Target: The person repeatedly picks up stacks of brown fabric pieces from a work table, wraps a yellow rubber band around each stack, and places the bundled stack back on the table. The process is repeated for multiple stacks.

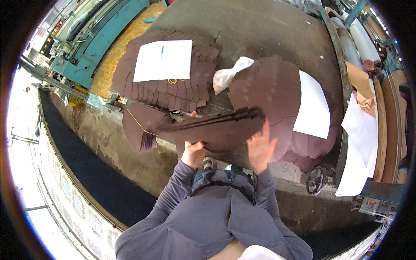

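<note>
Fingers of my left hand clamp the thick stack of dark brown cut leather pieces; my right hand lies flat against it, fingers spread apart.

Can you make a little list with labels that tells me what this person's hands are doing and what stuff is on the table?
left hand: grips the lower edge of a stack of dark brown cut pieces
right hand: open, fingers spread, at the right end of that stack
rubber band: yellow, around the stack's left end
table: dark and worn
far pile: more brown pieces, fanned out, under a white sheet with a blue pen
right pile: brown pieces with another white sheet
white bag: crumpled, between the piles
</note>
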Demonstrator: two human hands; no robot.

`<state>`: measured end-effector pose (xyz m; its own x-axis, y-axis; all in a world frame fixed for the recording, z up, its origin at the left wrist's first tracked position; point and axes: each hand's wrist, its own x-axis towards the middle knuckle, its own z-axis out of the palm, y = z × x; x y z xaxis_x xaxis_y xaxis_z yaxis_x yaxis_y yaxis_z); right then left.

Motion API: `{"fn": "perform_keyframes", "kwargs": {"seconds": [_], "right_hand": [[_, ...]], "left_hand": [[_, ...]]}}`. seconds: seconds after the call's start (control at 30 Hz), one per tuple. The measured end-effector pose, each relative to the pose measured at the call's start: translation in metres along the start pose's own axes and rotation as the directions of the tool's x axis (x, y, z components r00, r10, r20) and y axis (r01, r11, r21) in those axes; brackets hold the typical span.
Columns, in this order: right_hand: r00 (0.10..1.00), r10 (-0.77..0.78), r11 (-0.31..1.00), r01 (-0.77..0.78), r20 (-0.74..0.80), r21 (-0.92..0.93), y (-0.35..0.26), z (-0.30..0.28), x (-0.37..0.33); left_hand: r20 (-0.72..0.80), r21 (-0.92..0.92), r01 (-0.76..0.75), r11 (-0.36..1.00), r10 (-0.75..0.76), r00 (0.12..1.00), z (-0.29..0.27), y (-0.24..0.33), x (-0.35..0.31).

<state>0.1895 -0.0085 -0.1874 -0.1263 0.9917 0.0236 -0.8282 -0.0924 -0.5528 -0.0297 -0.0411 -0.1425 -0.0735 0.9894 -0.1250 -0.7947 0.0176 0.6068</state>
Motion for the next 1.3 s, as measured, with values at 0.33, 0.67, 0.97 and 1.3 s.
{"fn": "perform_keyframes", "kwargs": {"seconds": [0.33,0.67,0.97,1.3], "right_hand": [[0.952,0.225,0.971,-0.236,0.207,0.033,0.055,0.077,0.044],[0.879,0.4,0.474,-0.44,-0.259,-0.763,0.117,0.039,0.066],[0.948,0.318,-0.059,0.016,-0.004,-0.998,0.205,-0.033,0.101],[0.915,-0.391,0.014,-0.097,-0.095,-0.995,0.043,-0.054,0.045]], "left_hand": [[0.031,0.16,-0.525,0.836,0.527,0.849,0.008,0.066,-0.002],[-0.693,0.289,0.168,0.943,0.085,0.716,-0.14,0.039,-0.099],[-0.681,0.53,0.41,0.742,0.085,0.727,-0.226,-0.049,-0.101],[-0.306,0.947,0.206,0.245,0.505,0.807,-0.21,-0.027,-0.051]]}}
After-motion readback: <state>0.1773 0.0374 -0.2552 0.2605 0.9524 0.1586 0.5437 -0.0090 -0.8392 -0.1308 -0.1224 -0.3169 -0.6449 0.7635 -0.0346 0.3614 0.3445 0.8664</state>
